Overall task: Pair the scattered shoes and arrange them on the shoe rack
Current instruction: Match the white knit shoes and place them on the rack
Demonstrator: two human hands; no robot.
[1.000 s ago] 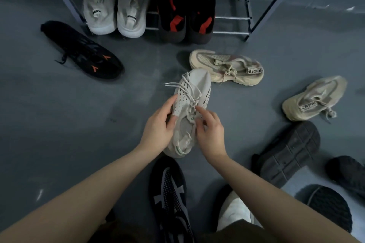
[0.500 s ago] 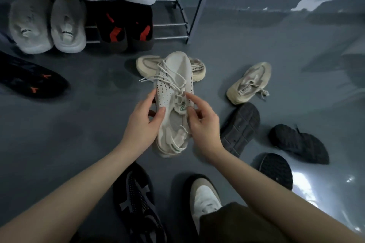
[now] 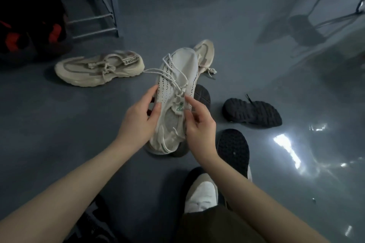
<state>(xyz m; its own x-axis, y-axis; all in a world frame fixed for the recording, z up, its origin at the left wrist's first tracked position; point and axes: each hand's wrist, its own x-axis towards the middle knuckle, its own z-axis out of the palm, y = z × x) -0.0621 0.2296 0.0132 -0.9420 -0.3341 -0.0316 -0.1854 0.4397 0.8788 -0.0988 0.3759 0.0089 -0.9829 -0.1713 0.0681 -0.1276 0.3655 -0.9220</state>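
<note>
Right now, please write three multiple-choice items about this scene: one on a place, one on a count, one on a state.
1. Where is the beige shoe with the lettered strap?
A. on the rack
B. on the floor
C. in a box

2. How many hands hold the white knit shoe?
A. none
B. one
C. two

3. How do its laces look?
A. loose
B. tied in a bow
C. removed

Answers:
1 B: the beige shoe lies on the floor.
2 C: the left hand and right hand both grip the white knit shoe.
3 A: the laces trail sideways.
</note>
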